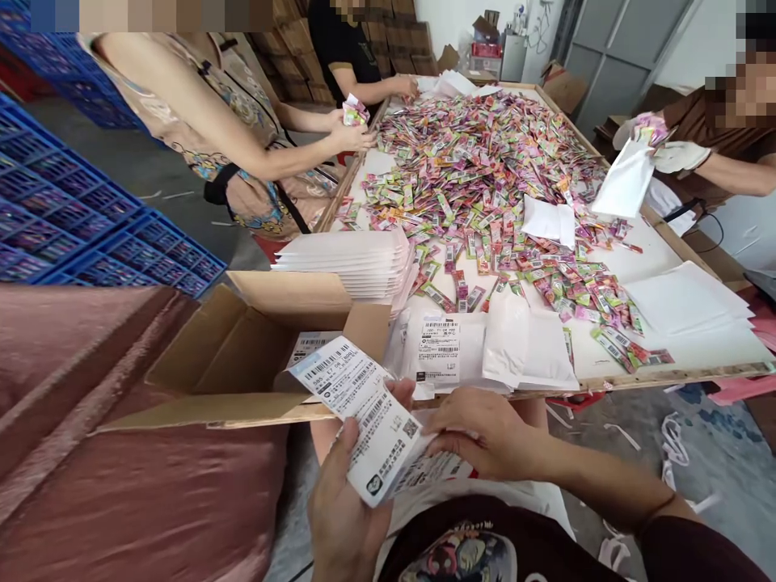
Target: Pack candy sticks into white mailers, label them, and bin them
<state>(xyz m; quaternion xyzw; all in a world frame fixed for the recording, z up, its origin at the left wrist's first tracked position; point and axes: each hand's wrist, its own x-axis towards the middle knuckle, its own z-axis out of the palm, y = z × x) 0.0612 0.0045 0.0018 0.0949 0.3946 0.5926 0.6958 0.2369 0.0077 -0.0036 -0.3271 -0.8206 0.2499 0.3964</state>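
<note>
1. Two hands meet at lower centre; the left hand (345, 505) grips a printed label strip (360, 416), thumb on top.
2. Right hand (491, 432) seems to pinch the strip's right edge, though its fingertips are partly hidden.
3. Open carton (291, 299): left of centre, beyond the strip.
4. Colourful sachets (485, 153) heap across upper centre.
</note>
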